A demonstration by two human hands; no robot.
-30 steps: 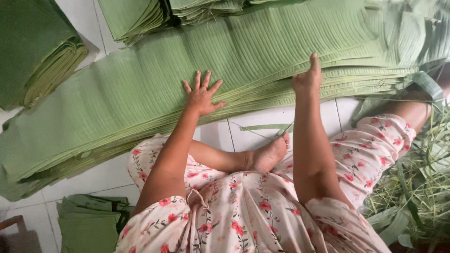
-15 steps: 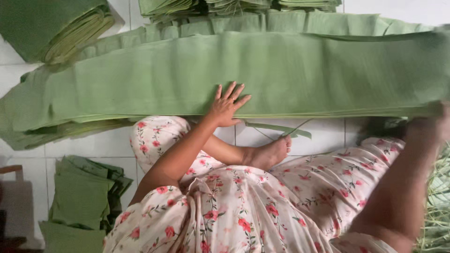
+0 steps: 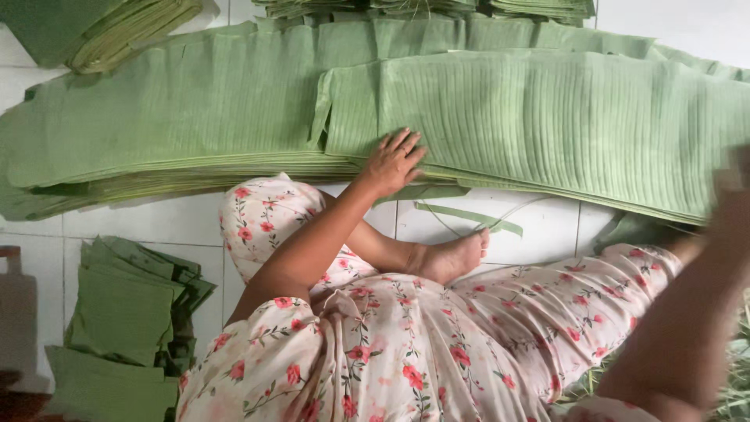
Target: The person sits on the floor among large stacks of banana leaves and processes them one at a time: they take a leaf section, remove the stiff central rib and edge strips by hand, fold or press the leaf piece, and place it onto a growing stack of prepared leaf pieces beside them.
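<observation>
One leaf sheet (image 3: 547, 117) newly atop, left hand (image 3: 393, 162) flat

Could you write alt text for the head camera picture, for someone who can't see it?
A seated person in a floral dress presses the left hand flat on a long stack of green banana leaves on a white tiled floor. The right hand is blurred at the right edge, and folded leaf pieces lie at left.

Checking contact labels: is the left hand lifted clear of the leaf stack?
No, the left hand lies flat with fingers spread on the top leaf of the long green leaf stack.
</observation>
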